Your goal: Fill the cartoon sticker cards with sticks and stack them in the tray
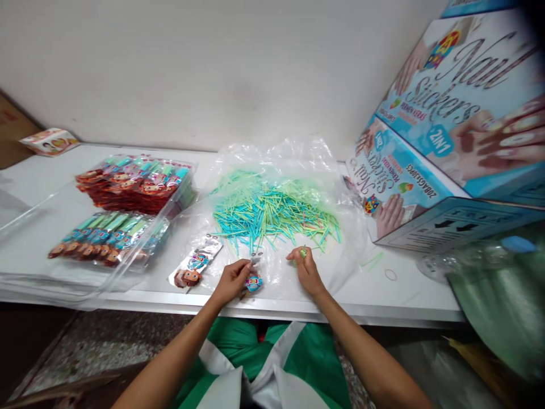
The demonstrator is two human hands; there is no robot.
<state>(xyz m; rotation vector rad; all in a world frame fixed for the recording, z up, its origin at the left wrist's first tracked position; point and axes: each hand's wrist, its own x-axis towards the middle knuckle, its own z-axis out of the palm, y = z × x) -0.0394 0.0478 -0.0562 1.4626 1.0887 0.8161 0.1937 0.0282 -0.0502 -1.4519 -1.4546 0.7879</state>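
My left hand [233,279] pinches a small printed sachet [252,284] near the table's front edge; its lower part shows beside my fingers. To the left, another such sachet [193,264] lies flat on clear plastic. My right hand [305,268] is closed around a few short green sticks [303,251], whose ends show between thumb and fingers. Just beyond both hands, a heap of thin blue and green sticks [268,213] rests on a spread clear plastic bag [340,250].
A clear plastic tray [114,281] at left holds stacked filled sachets [123,190] and a front row of them [97,241]. Nail sticker boxes [426,125] rise at right, with a plastic bottle [438,267] below. A rubber band [390,275] lies nearby. A wall [213,74] closes the back.
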